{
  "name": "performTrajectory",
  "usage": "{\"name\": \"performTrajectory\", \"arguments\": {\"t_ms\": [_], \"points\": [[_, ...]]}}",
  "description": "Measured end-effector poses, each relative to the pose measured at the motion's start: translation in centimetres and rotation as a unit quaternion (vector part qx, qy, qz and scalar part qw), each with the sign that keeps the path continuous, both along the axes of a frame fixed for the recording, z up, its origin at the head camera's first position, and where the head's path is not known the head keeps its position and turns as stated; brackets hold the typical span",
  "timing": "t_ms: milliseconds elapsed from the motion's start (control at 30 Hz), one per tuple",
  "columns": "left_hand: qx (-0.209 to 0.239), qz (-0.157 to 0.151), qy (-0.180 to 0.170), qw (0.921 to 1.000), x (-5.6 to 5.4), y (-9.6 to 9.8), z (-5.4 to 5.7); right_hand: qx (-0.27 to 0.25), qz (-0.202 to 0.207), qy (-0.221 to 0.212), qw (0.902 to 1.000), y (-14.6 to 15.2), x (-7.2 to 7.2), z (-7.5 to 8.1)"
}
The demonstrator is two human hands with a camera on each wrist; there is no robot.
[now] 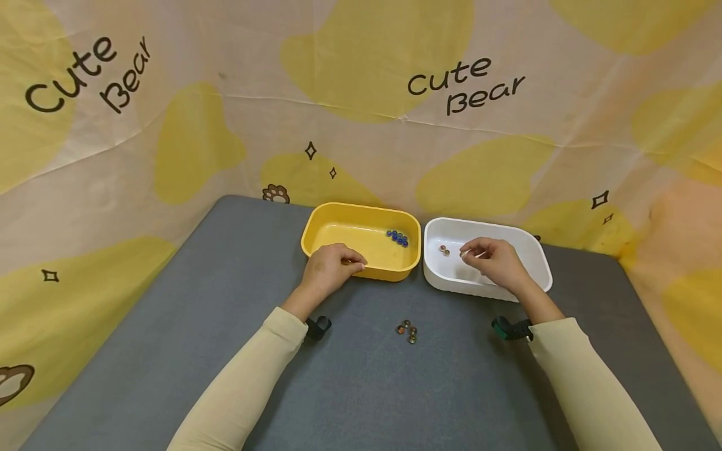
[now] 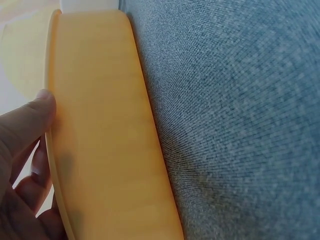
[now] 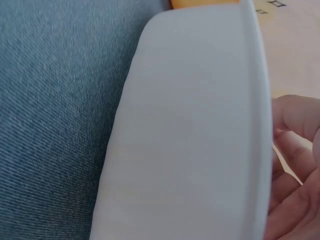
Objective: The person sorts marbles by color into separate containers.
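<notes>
My left hand [image 1: 327, 269] is at the near side of the yellow bin [image 1: 333, 232], its thumb and fingers gripping the rim; the left wrist view has the thumb outside the wall and the fingers behind it. Several blue marbles [image 1: 397, 238] lie together at that bin's right end. Over the white bin [image 1: 530, 257], my right hand [image 1: 496, 260] pinches a small marble [image 1: 463, 254] between thumb and fingertips. Two reddish-brown marbles [image 1: 444, 250] rest on the white bin's floor, left of those fingertips. In the right wrist view the white wall [image 3: 185, 125] hides the fingertips.
Several brown and orange marbles [image 1: 407, 331] sit in a small cluster on the grey table [image 1: 361, 388], in front of the bins and between the forearms. The bins stand side by side near the table's back edge, before a patterned cloth [image 1: 361, 125].
</notes>
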State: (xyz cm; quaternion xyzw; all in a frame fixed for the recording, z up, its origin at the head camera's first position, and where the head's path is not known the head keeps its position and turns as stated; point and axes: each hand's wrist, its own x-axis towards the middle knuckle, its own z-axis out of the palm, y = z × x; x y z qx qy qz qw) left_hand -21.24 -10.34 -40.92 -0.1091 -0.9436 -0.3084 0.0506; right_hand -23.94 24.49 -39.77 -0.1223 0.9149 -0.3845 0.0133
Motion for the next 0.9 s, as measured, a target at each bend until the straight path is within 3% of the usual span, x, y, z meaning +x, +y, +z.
{"name": "performTrajectory", "arguments": {"t_ms": [500,900], "points": [[0.0,0.001,-0.002,1.0,0.0,0.0,0.0,0.023,0.001,-0.059,0.998,-0.1,-3.3,-1.5],[-0.005,0.001,-0.006,1.0,0.1,0.1,0.2,0.024,-0.036,-0.094,0.9946,0.1,-4.2,-2.7]]}}
